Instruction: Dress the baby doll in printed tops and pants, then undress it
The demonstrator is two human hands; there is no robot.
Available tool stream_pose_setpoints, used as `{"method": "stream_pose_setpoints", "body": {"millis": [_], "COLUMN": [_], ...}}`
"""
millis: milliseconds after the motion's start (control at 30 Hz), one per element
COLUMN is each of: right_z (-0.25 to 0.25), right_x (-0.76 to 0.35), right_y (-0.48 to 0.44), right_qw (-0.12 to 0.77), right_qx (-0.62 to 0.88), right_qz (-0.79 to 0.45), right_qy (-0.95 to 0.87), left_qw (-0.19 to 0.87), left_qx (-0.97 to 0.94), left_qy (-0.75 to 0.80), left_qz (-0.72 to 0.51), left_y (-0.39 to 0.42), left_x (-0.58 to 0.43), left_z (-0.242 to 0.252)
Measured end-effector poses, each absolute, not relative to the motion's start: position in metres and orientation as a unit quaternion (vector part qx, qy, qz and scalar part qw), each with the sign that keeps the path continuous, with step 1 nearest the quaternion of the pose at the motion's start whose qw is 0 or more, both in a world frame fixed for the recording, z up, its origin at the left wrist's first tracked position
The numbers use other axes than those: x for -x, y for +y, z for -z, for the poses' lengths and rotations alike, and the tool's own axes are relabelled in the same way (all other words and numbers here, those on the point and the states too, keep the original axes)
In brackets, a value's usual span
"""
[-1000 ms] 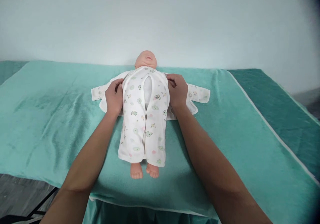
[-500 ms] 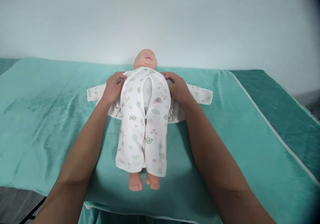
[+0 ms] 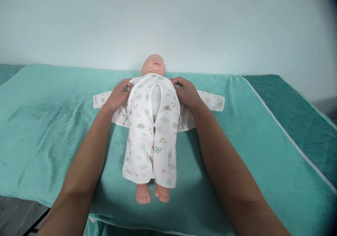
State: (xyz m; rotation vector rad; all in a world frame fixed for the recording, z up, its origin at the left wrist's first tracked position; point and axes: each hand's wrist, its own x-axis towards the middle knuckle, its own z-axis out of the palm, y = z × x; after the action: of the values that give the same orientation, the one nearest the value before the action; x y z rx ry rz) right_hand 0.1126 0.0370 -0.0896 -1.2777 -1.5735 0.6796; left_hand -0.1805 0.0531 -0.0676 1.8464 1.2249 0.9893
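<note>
A baby doll (image 3: 154,64) lies on its back on a teal towel (image 3: 52,123), bare feet toward me. It wears printed white trousers (image 3: 151,137) pulled up to its chest. An open matching shirt (image 3: 213,102) is spread beneath it, sleeves out to both sides. My left hand (image 3: 118,94) grips the trousers' top edge at the doll's left-side shoulder, fingers curled. My right hand (image 3: 185,91) grips the top edge on the other side, fingers closed on the cloth.
The towel covers a table whose near edge (image 3: 147,225) is just below the doll's feet. A darker green cloth (image 3: 297,113) lies at the right. A pale wall (image 3: 168,21) stands right behind the doll's head.
Both hands slid up from the doll's sides to the top edge of the trousers near the shoulders. The doll and trousers sit slightly nearer to me in the picture.
</note>
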Motion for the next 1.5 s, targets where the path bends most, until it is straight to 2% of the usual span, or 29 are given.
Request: {"method": "stream_pose_setpoints", "body": {"millis": [267,633,900,1033,1133,1300,1500], "right_z": [0.102,0.095,0.098,0.101,0.103,0.113,0.113], "right_x": [-0.106,-0.103,-0.094,-0.093,-0.093,-0.091,-0.079], "right_y": [0.06,0.052,0.062,0.045,0.028,0.0,-0.047], "right_qw": [0.485,0.465,0.462,0.519,0.523,0.532,0.49], "right_qx": [0.632,0.54,0.636,0.529,0.456,0.472,0.509], "right_qz": [-0.156,-0.265,-0.179,-0.141,-0.133,-0.201,-0.228], "right_qy": [-0.584,-0.65,-0.591,-0.656,-0.708,-0.674,-0.671], "left_qw": [0.256,0.275,0.211,0.13,0.063,0.031,0.036], "left_qx": [-0.641,-0.684,-0.666,-0.733,-0.78,-0.793,-0.825], "left_qy": [0.556,0.52,0.547,0.527,0.513,0.514,0.474], "left_qz": [-0.463,-0.431,-0.461,-0.411,-0.352,-0.327,-0.307], "left_y": [0.067,0.07,0.078,0.062,0.046,0.012,-0.048], "left_x": [0.168,0.164,0.16,0.161,0.167,0.182,0.193], "left_z": [0.087,0.08,0.092,0.095,0.099,0.109,0.116]}}
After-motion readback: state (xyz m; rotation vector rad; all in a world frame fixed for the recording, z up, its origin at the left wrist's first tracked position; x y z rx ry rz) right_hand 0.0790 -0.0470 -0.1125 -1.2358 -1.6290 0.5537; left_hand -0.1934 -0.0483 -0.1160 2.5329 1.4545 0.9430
